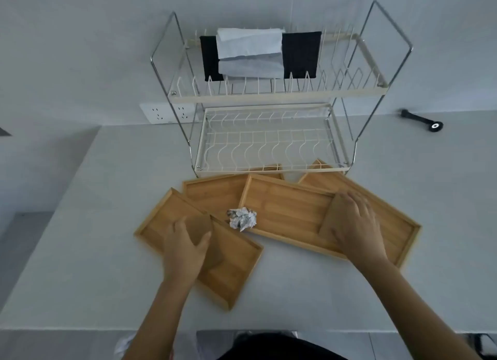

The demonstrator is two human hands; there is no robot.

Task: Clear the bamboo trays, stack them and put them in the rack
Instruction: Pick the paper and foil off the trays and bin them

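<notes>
Several bamboo trays lie overlapping on the white counter in front of a two-tier wire rack (269, 147). In the near-left tray (231, 273) lies a brown paper piece (200, 225), and my left hand (183, 249) grips it between thumb and fingers. On the middle tray (285, 209) lies a second brown paper piece (329, 222), with my right hand (355, 225) pressed flat on top of it. A crumpled white paper ball (242, 218) rests between those two trays. One tray (215, 193) sits behind, and another (400, 228) sits under the right side.
The rack's upper tier holds black cloth (301, 54) and folded white cloth (250, 53); its lower tier is bare wire. A wall socket (164, 112) is left of the rack. A black tool (422, 119) lies at the far right. The counter's front edge (107, 330) is near me.
</notes>
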